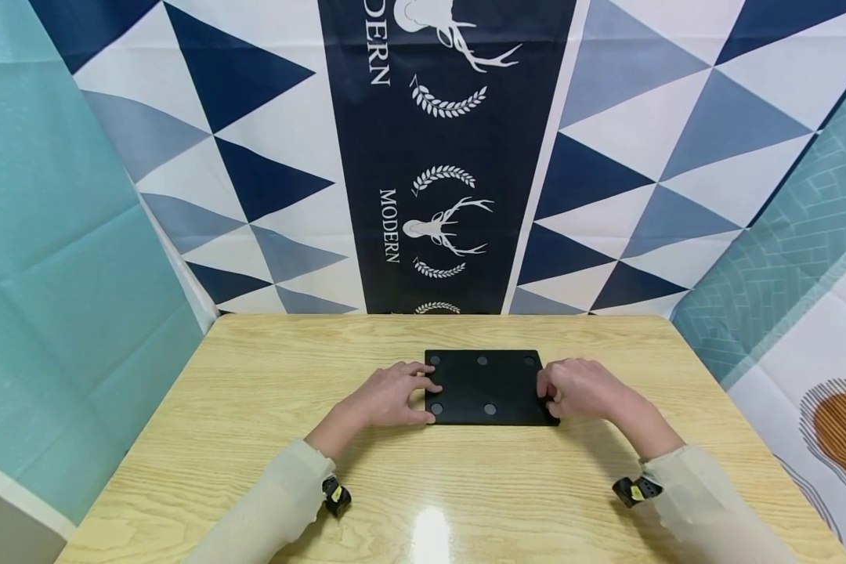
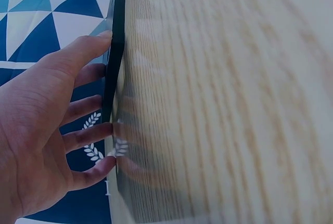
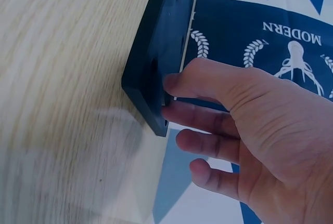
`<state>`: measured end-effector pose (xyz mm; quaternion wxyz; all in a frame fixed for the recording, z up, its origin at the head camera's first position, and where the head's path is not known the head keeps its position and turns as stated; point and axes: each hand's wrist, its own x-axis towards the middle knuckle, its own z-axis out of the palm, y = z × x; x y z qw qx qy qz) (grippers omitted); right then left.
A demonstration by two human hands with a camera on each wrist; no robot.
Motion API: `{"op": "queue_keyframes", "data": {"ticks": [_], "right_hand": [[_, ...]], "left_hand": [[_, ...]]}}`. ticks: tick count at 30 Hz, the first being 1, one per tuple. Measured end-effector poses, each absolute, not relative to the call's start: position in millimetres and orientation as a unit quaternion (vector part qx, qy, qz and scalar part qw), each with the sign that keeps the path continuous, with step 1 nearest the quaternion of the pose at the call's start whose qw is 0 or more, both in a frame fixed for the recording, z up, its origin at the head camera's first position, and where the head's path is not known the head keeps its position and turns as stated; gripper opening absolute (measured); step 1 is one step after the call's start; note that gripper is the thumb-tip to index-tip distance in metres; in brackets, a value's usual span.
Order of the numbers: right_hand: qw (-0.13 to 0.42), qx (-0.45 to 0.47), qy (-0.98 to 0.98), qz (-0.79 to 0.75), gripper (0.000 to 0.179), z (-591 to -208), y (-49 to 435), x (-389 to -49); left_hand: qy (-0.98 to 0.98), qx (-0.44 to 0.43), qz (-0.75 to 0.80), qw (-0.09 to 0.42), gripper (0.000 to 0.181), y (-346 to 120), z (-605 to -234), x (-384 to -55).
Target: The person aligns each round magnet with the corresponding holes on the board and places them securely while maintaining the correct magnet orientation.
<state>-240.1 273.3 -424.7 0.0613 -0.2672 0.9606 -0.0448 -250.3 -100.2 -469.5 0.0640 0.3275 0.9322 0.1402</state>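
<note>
A flat black board [image 1: 465,388] lies on the table, with several round grey spots set in its face. At its left edge my left hand [image 1: 395,394] rests, fingers spread and tips touching the board; the left wrist view shows the thumb [image 2: 99,42] at the board's edge. My right hand [image 1: 581,388] bends over the right end, thumb and index finger close together above the board's surface. In the right wrist view a small pale bit shows between these two fingertips; I cannot tell whether they pinch it. The other right fingers curl loosely past the edge.
The wood-grain table [image 1: 289,352] extends around the board. Behind it hangs a patterned cloth [image 1: 437,157] with triangles and deer heads, and a teal cloth [image 1: 77,274] hangs at the left. Each wrist wears a small black device [image 1: 336,496].
</note>
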Motion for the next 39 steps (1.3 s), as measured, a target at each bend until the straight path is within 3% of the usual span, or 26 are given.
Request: {"op": "queue_keyframes", "data": {"ticks": [9,39], "right_hand": [[0.085,-0.277,0.956,-0.038,0.015,-428.5,269.4,-239.4],[0.068,-0.308,0.949,-0.030,0.013,-428.9,268.9,-238.6]], "left_hand": [[0.931,0.329,0.144,0.062,0.051,-100.3,-470.2,-249.7],[0.933,0.324,0.140,0.064,0.052,-100.0,-471.0,-248.6]]}}
